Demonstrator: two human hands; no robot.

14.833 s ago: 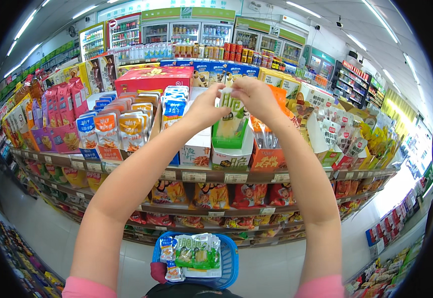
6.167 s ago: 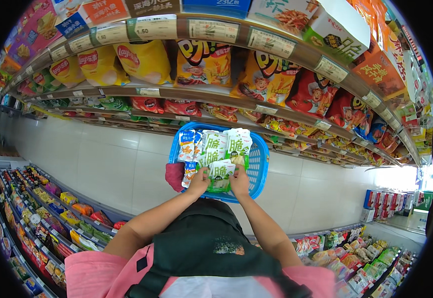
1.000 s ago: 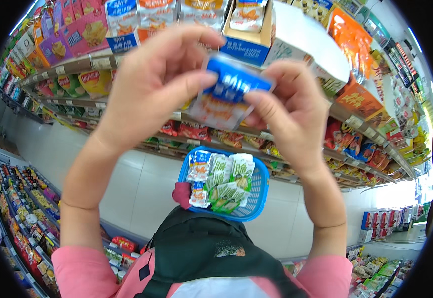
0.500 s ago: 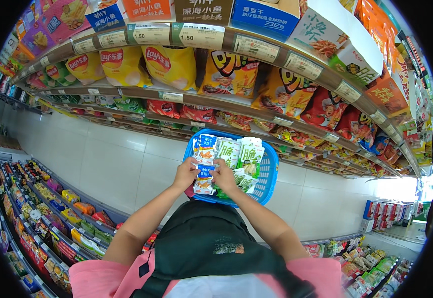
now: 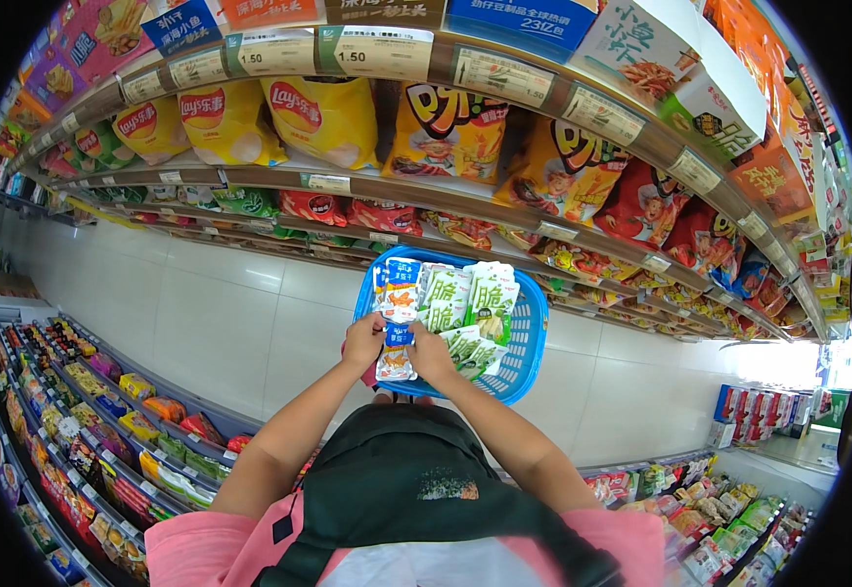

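Observation:
A blue plastic basket [image 5: 534, 338] holds small snack packets in front of me. My left hand [image 5: 362, 342] pinches the left edge of a blue-and-white snack packet [image 5: 397, 366] at the basket's near left. On its right edge, the fingers of my right hand [image 5: 430, 354] are closed. Just beyond it lie similar blue-and-white packets [image 5: 403, 291] in a stack. Green-and-white packets [image 5: 492, 298] fill the middle and right, some of them overlapping near my right hand [image 5: 473, 350]. My fingers cover part of the held packet.
Ahead, a tall shelf carries yellow chip bags [image 5: 320, 119], orange snack bags [image 5: 448, 132] and boxes along its top. Price tags line the shelf edge [image 5: 500, 80]. Low racks of packaged goods [image 5: 142, 426] stand behind on the left, with more [image 5: 719, 523] at right. Pale floor tiles [image 5: 221, 303] lie between.
Both hands have shifted slightly left with the basket in the picture, still closed on the packet. The shelf ahead appears a little higher in view.

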